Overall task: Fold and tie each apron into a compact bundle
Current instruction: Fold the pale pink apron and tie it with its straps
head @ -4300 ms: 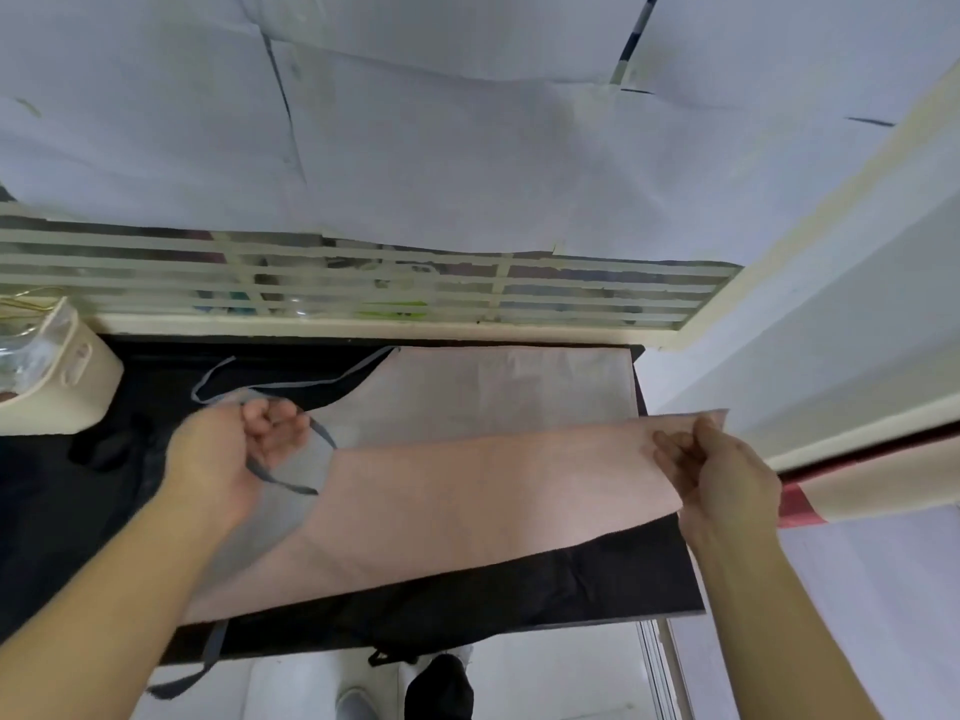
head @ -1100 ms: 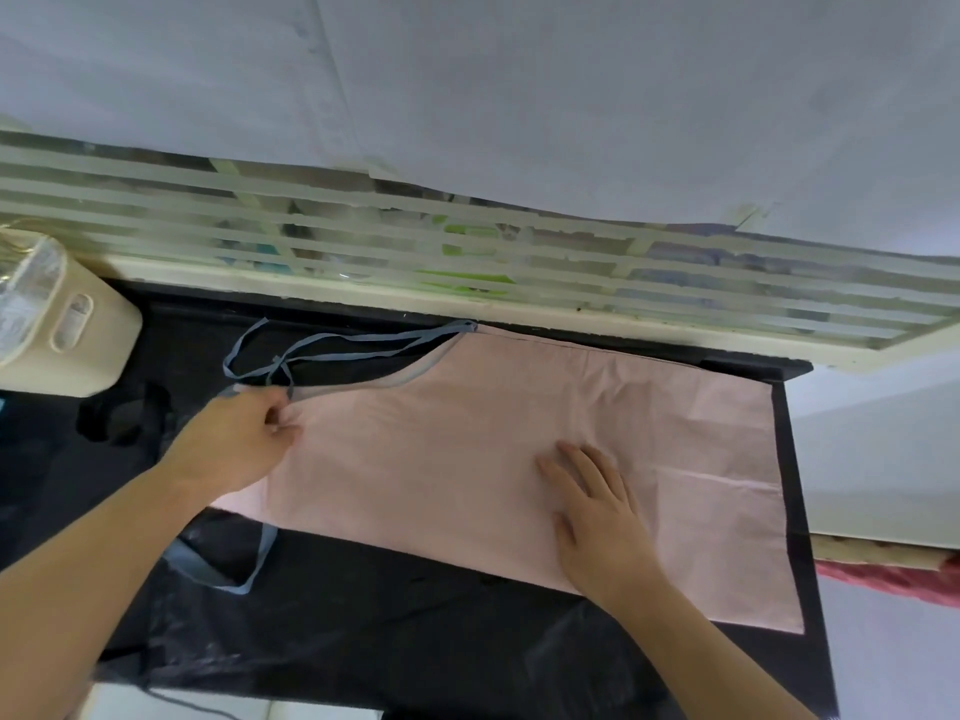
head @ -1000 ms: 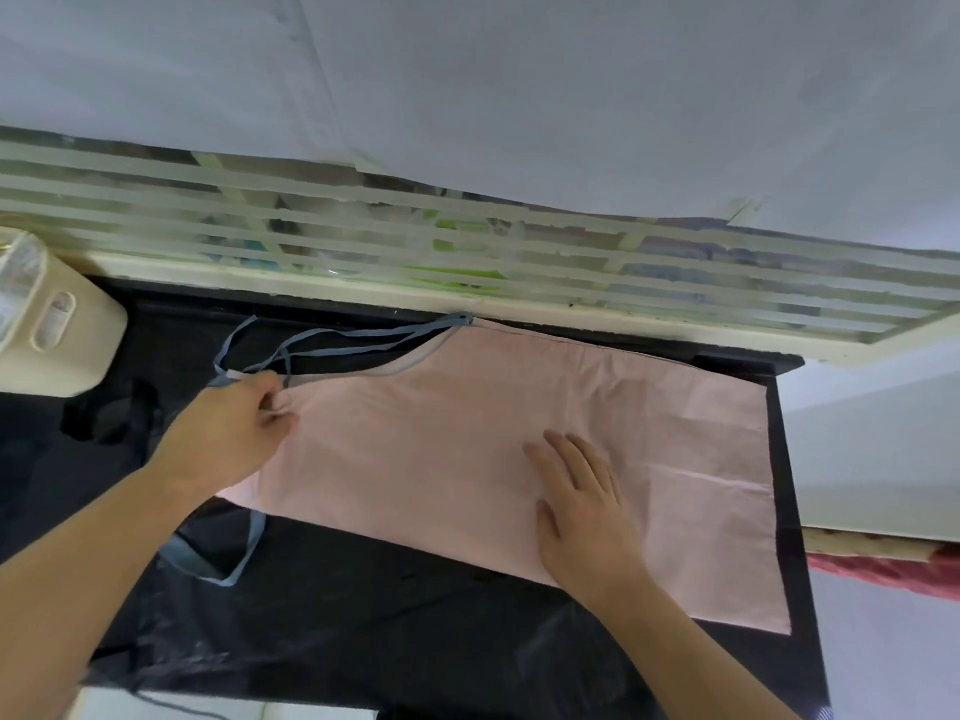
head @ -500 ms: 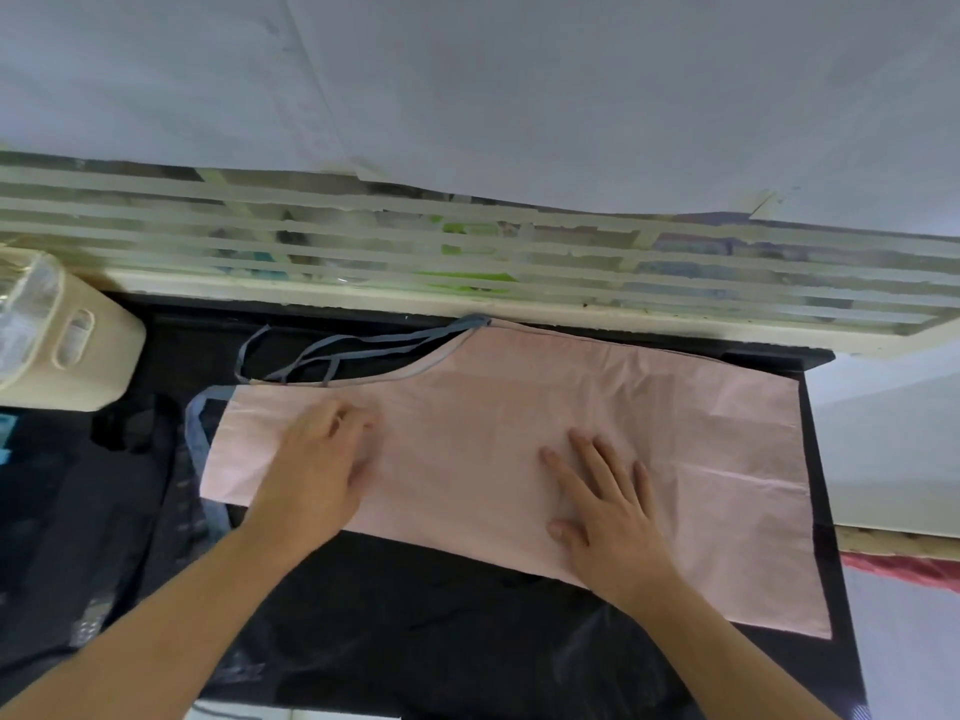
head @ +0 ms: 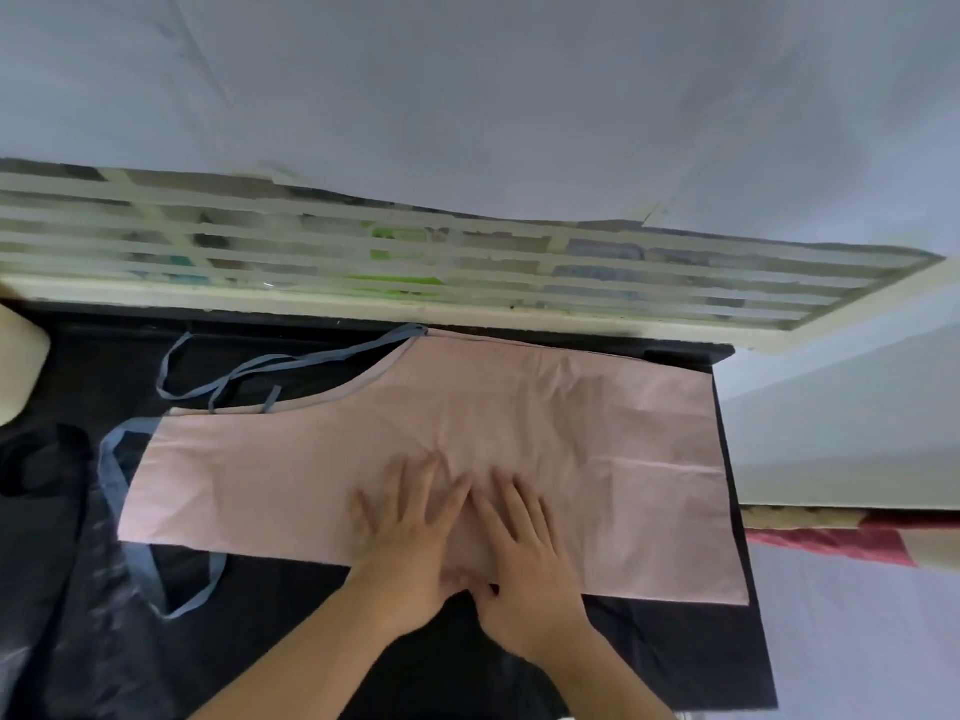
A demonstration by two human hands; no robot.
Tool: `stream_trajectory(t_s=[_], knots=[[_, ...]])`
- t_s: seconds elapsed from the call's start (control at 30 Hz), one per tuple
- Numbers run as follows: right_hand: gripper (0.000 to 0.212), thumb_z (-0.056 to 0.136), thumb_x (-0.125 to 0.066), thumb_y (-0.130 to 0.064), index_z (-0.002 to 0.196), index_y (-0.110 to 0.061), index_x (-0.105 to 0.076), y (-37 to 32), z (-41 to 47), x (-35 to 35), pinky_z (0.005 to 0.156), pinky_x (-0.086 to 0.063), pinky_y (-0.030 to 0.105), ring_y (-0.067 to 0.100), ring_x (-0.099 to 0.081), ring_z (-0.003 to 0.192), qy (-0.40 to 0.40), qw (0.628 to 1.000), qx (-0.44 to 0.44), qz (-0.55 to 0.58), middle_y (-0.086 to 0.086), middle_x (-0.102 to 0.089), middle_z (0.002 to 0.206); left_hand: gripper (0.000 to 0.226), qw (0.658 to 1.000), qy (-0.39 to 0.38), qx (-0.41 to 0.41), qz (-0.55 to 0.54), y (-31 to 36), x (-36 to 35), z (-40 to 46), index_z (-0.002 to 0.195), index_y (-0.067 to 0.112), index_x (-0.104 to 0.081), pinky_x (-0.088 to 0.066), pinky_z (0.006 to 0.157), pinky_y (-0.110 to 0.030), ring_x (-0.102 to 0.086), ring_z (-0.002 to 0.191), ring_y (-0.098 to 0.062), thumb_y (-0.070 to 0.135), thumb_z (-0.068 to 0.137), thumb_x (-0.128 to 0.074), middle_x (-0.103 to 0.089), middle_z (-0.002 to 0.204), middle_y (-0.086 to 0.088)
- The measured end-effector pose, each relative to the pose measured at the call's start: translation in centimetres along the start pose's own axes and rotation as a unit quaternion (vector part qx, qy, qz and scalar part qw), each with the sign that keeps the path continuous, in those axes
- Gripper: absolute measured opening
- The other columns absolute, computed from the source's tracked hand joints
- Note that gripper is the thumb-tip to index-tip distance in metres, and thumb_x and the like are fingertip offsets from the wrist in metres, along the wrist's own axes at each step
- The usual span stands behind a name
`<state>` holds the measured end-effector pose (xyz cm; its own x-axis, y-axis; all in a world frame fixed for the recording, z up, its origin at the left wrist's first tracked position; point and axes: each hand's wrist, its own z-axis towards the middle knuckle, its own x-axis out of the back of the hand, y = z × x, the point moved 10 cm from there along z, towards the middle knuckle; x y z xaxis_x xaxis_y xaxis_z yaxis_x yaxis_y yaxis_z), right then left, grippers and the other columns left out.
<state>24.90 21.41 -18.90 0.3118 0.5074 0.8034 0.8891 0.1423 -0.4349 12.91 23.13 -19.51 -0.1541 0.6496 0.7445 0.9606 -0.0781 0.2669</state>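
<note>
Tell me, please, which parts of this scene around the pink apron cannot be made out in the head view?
- Apron fabric under the left hand and right hand: covered by the flat palms.
- Cream container: cut off by the left edge.
- Items behind the slatted grille: blurred and barred by slats.
- Blue strap: part runs under the apron.

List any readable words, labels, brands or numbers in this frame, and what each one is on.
None can be read.
The pink apron shows no print or label.
The blue straps are plain.
The coloured items behind the white slats are too blurred to tell whether they carry text.
The cream container at the left edge shows no marking.
</note>
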Motion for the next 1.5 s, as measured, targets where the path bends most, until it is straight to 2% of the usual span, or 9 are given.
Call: stream_trajectory(t_s=[0.17, 0.47, 0.63, 0.8, 0.9, 1.07, 1.13, 1.23, 1.5], knots=[[0.094, 0.083, -0.051, -0.029, 0.165, -0.041, -0.006, 3.8, -2.7, 1.4, 0.129, 0.007, 0.036, 0.012, 0.022, 0.157, -0.001, 0.999, 0.028, -0.022, -0.014, 0.015, 0.172, 0.125, 0.998, -0.051, 0.004, 0.023, -0.3, -1.4, -0.4, 0.147, 0.050, 0.041, 0.013, 0.116, -0.077, 0.049, 0.143, -0.031, 0.068, 0.084, -0.066, 0.062, 0.147, 0.009], [0.068, 0.070, -0.071, 0.014, 0.130, -0.018, -0.072, 8.8, -3.6, 3.5, 0.111, -0.042, 0.030, 0.020, -0.060, 0.133, 0.098, 0.995, 0.000, 0.005, -0.013, -0.059, 0.141, 0.095, 0.999, -0.027, 0.039, 0.008, -5.0, -0.7, -3.7, 0.158, 0.047, 0.025, 0.003, 0.121, -0.072, 0.038, 0.151, -0.022, 0.069, 0.096, -0.043, 0.046, 0.160, 0.012], [0.045, 0.089, -0.062, 0.007, 0.104, -0.030, -0.082, 9.5, -3.9, 7.6, 0.108, -0.042, 0.016, -0.012, -0.059, 0.104, 0.081, 0.988, -0.023, 0.132, -0.035, -0.062, 0.111, 0.080, 0.994, 0.056, 0.089, 0.044, -8.7, 1.9, -6.1, 0.166, 0.029, -0.011, -0.019, 0.128, -0.048, -0.013, 0.159, -0.023, 0.021, 0.100, -0.055, -0.002, 0.174, 0.002], [0.038, 0.091, -0.036, -0.051, 0.103, -0.082, -0.054, 13.8, -4.7, 8.9, 0.101, -0.049, 0.028, -0.002, -0.052, 0.108, -0.040, 0.993, -0.086, -0.075, -0.047, -0.057, 0.107, 0.057, 0.978, 0.086, 0.163, 0.093, -15.7, 3.9, -7.4, 0.142, 0.023, -0.058, -0.046, 0.111, -0.032, -0.058, 0.128, -0.020, 0.009, 0.087, -0.055, -0.059, 0.145, 0.000], [0.042, 0.089, -0.032, -0.049, 0.103, -0.083, -0.052, 15.5, -4.7, 8.2, 0.101, -0.048, 0.028, -0.001, -0.054, 0.111, -0.078, 0.989, -0.095, -0.079, -0.048, -0.057, 0.109, 0.026, 0.969, 0.041, 0.214, 0.118, -18.5, 4.0, -9.6, 0.113, 0.025, -0.068, -0.056, 0.075, -0.030, -0.067, 0.088, -0.018, 0.016, 0.092, -0.054, -0.069, 0.097, 0.006], [0.054, 0.077, -0.016, -0.053, 0.105, -0.054, -0.062, 18.6, -4.3, 9.7, 0.082, -0.051, 0.025, 0.004, -0.052, 0.089, -0.011, 0.971, -0.145, -0.189, -0.028, -0.065, 0.096, 0.009, 0.948, 0.049, 0.314, -0.003, -24.9, 1.6, -13.4, 0.104, 0.022, -0.059, -0.052, 0.073, -0.033, -0.066, 0.084, -0.024, 0.019, 0.098, -0.053, -0.065, 0.092, 0.000], [0.051, 0.080, -0.019, -0.050, 0.102, -0.046, -0.065, 17.2, -4.3, 10.3, 0.082, -0.049, 0.024, 0.004, -0.052, 0.089, 0.002, 0.971, -0.137, -0.197, -0.024, -0.066, 0.097, 0.006, 0.902, 0.082, 0.372, -0.203, -27.7, -0.6, -14.5, 0.096, 0.015, -0.061, -0.052, 0.066, -0.034, -0.065, 0.073, -0.025, 0.021, 0.096, -0.059, -0.066, 0.080, -0.002], [0.034, 0.095, -0.037, -0.038, 0.097, -0.039, -0.071, 15.4, -4.2, 9.9, 0.082, -0.040, 0.022, 0.008, -0.051, 0.092, -0.034, 0.969, -0.133, -0.206, -0.020, -0.068, 0.103, 0.006, 0.703, 0.113, 0.403, -0.575, -27.0, -3.2, -15.1, 0.091, 0.001, -0.055, -0.053, 0.056, -0.031, -0.064, 0.063, -0.027, 0.004, 0.094, -0.051, -0.064, 0.072, -0.014], [0.046, 0.079, -0.026, -0.045, 0.103, -0.047, -0.066, 15.3, -3.7, 9.4, 0.090, -0.044, 0.024, 0.010, -0.057, 0.106, -0.065, 0.950, -0.146, -0.267, -0.022, -0.065, 0.110, 0.030, 0.399, 0.263, 0.287, -0.830, -27.7, 0.4, -13.3, 0.133, 0.019, -0.059, -0.045, 0.112, -0.041, -0.061, 0.121, -0.023, 0.028, 0.104, -0.062, -0.066, 0.126, -0.004]])
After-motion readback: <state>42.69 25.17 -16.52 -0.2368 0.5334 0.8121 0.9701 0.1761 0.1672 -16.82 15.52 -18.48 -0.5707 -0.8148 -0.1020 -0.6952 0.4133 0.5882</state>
